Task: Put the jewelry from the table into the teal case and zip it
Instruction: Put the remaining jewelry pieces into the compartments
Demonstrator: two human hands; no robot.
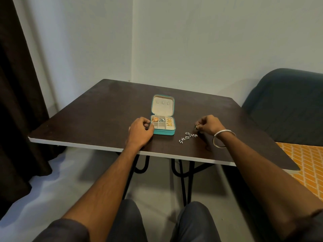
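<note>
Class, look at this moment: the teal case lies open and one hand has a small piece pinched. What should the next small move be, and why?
Probably carry the small piece in the right hand leftward to the open teal case and drop it into an empty front compartment. The left hand rests against the case's left side, the lid is open, and silver jewelry is not yet packed, so zipping would be premature.

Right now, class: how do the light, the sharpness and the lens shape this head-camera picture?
Head view: dim, soft light; the dark brown table carries only faint sheen; the wide lens bows its white front edge; the silver jewelry beside the open teal case is too small to show detail.
</note>
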